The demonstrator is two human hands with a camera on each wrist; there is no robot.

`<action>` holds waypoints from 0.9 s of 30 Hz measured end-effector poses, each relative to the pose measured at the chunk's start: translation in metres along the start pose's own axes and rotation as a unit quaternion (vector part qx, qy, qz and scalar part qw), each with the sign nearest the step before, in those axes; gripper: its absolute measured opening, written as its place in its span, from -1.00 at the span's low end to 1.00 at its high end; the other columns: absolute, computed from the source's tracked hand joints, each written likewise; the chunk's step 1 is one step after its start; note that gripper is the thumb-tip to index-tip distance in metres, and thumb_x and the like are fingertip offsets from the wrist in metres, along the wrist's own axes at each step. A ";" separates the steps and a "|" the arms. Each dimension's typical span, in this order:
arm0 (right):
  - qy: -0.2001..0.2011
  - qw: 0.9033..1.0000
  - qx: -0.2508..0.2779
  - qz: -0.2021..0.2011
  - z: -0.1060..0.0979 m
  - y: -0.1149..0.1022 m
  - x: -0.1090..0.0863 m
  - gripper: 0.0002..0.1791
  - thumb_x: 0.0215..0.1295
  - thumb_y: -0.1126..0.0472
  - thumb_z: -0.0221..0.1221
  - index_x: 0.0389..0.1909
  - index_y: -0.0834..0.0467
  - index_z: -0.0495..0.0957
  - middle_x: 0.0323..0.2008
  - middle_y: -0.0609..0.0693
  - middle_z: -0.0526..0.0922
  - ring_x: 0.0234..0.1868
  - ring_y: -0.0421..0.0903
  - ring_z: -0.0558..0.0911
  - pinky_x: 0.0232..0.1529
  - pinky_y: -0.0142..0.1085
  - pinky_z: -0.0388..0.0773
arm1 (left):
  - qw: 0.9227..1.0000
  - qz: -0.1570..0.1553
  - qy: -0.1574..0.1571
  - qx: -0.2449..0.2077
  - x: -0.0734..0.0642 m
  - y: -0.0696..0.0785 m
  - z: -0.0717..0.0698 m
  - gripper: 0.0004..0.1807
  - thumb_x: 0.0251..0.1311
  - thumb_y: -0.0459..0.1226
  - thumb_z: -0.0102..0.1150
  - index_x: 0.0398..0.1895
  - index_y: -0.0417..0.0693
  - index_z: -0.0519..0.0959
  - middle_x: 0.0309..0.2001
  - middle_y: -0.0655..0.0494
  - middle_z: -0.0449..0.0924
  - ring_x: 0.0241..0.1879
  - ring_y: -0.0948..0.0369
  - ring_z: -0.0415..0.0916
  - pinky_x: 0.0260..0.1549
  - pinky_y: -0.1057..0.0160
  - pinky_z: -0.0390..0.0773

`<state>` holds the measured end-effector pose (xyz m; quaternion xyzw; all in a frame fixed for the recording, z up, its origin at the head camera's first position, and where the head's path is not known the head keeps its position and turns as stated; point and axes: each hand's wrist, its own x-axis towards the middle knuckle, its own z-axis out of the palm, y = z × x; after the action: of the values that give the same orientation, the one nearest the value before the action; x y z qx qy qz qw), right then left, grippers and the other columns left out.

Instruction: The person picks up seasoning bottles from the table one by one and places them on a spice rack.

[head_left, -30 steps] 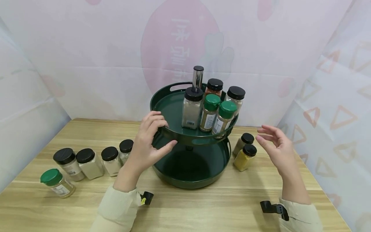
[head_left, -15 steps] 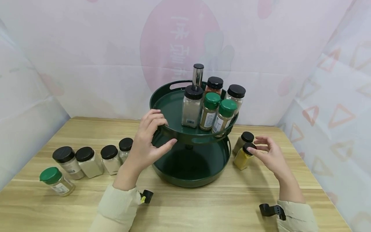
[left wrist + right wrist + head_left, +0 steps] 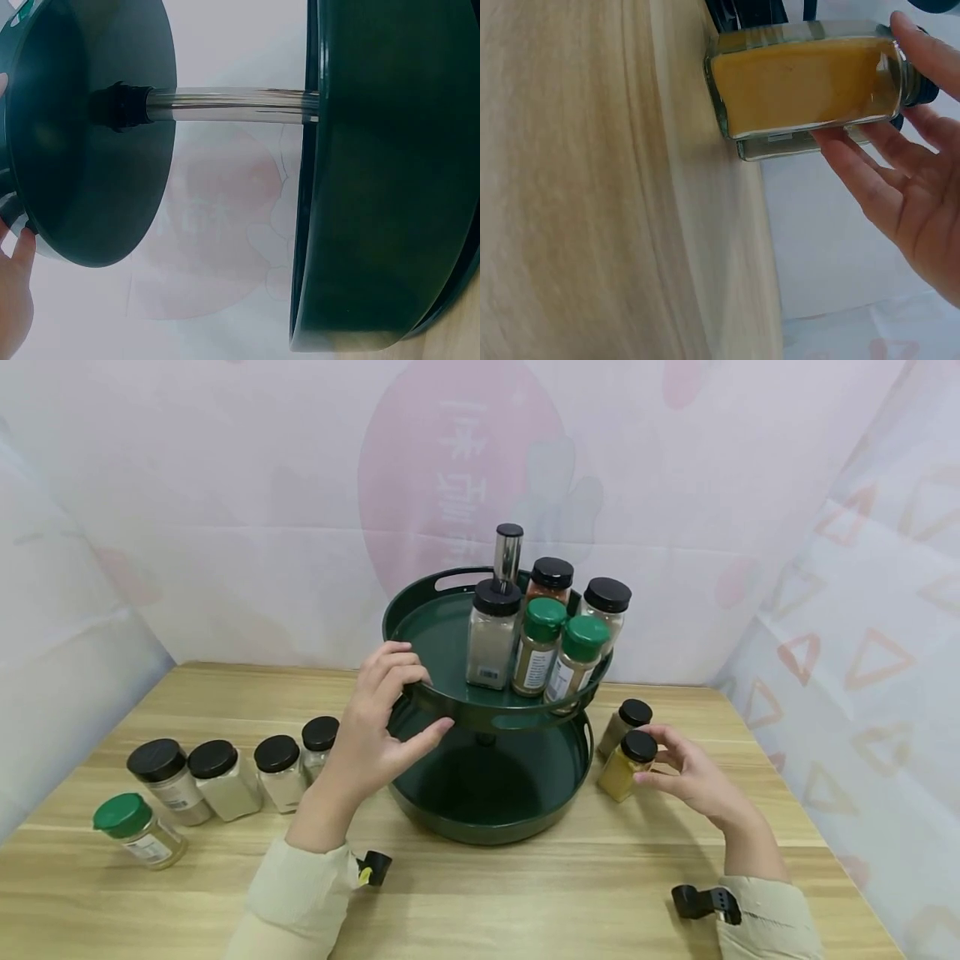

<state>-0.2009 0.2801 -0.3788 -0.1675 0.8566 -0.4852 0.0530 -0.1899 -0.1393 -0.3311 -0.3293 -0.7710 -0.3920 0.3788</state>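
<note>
A dark green two-tier turntable stands in the middle of the head view, with an upper tray (image 3: 435, 631) and a lower tray (image 3: 487, 833). My left hand (image 3: 382, 722) grips the upper tray's rim at the front left, fingers over the edge and thumb on the outer side. A square glass spice jar of yellow powder (image 3: 618, 777), black-capped, stands on the table to the right. Around it close the thumb and fingers of my right hand (image 3: 690, 777), near the neck. In the right wrist view, the thumb lies on one side of the jar (image 3: 802, 86) and fingers on the other.
Several spice jars and a pepper mill (image 3: 507, 556) stand on the upper tray's right half. Another black-capped jar (image 3: 615, 731) stands right behind the yellow one. Left on the wooden table (image 3: 480, 910) is a row of jars, including a green-capped one (image 3: 150, 843).
My right hand has moved left and down to the yellow spice jar and now takes hold of it. The left hand stays on the upper tray's rim.
</note>
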 end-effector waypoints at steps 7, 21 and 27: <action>-0.044 0.998 0.044 -0.031 0.001 0.009 0.001 -0.28 0.24 0.37 0.30 0.33 0.34 0.14 0.10 -0.29 0.47 0.11 -0.50 0.52 0.11 -0.52 0.47 | 1.000 0.004 0.003 0.008 0.003 0.001 0.000 -0.39 0.26 0.20 0.13 -0.07 -0.20 0.51 0.03 -0.14 0.51 0.33 -0.08 0.26 0.44 0.00 0.22; -0.066 0.996 0.055 -0.023 0.005 0.023 0.004 -0.13 0.15 0.37 0.36 0.42 0.44 0.13 0.28 0.03 0.48 0.15 -0.54 0.46 0.12 -0.62 0.40 | 1.000 0.003 0.001 0.010 0.001 0.001 0.000 -0.39 0.26 0.21 0.12 -0.09 -0.20 0.51 0.01 -0.13 0.52 0.32 -0.07 0.27 0.43 0.01 0.22; -0.059 0.997 0.053 -0.006 0.004 0.024 0.005 -0.14 0.13 0.36 0.38 0.40 0.42 0.16 0.08 -0.23 0.59 0.06 -0.44 0.57 0.06 -0.55 0.51 | 1.000 0.005 0.002 0.004 0.001 0.001 0.000 -0.41 0.28 0.19 0.12 -0.08 -0.20 0.51 0.01 -0.14 0.51 0.32 -0.08 0.26 0.43 0.02 0.22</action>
<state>-0.2102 0.2862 -0.4011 -0.1980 0.8240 -0.5195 0.1093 -0.1897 -0.1387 -0.3296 -0.3313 -0.7698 -0.3878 0.3837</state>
